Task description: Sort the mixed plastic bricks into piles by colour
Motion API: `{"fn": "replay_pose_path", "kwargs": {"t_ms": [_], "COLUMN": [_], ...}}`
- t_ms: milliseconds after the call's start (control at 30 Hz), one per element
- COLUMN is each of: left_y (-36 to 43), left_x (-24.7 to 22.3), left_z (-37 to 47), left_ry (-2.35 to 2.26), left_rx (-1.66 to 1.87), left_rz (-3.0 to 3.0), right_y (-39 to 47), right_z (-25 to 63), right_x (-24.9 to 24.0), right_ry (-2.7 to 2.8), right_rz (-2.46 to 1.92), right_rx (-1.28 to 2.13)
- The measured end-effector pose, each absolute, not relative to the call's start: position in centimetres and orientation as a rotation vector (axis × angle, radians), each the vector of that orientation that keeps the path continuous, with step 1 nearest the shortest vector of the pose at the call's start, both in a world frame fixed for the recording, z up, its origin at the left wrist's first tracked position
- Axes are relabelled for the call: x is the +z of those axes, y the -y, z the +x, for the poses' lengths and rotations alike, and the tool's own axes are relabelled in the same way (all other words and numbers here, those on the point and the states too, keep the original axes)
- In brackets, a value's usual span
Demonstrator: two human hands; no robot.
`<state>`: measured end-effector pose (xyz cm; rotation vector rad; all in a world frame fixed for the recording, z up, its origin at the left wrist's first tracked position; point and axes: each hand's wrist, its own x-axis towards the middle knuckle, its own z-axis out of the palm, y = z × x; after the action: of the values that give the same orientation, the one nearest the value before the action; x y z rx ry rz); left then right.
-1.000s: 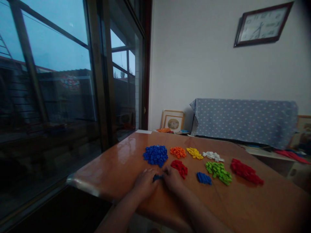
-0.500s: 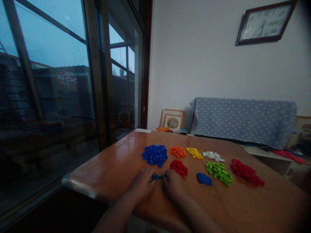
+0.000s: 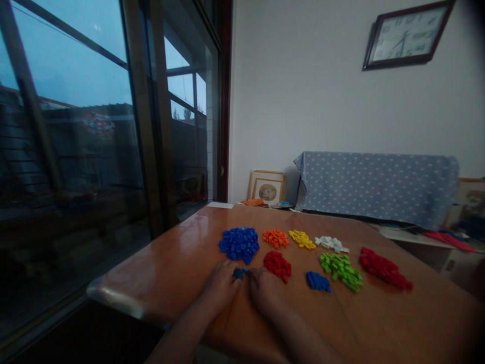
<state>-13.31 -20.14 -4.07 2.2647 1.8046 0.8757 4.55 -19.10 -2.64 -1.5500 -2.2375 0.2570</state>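
Near the table's front edge, my left hand (image 3: 223,283) is closed, pinching a small blue plastic piece (image 3: 238,273) between thumb and fingers. My right hand (image 3: 265,289) faces it from the right, its fingers curled at the right end of the blue plastic piece. How the fingers meet it there is partly hidden. Just beyond both hands is a pile of blue pieces (image 3: 239,244), and a red pile (image 3: 278,265) lies right beside my right hand.
Farther right on the wooden table (image 3: 170,263) are orange (image 3: 275,237), yellow (image 3: 302,239), white (image 3: 331,243), lime green (image 3: 341,270) and larger red (image 3: 383,268) piles, plus blue sticks (image 3: 318,281). A glass door (image 3: 94,151) stands left of the table.
The view has shifted slightly. The blue plastic piece shows shorter between my hands and tilts up a little toward the right; both hands remain close around it.
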Motion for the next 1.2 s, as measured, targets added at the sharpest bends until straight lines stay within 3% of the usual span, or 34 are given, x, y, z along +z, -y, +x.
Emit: {"fn": "replay_pose_path", "kwargs": {"t_ms": [1200], "left_y": [16.4], "left_x": [-4.0], "left_z": [-11.9], "left_ry": [-1.814], "left_rx": [0.815], "left_rz": [2.204], "right_y": [18.4], "right_z": [4.6], "right_x": [-2.0], "right_ry": [2.225], "right_rz": [-1.643], "right_rx": [0.402]}}
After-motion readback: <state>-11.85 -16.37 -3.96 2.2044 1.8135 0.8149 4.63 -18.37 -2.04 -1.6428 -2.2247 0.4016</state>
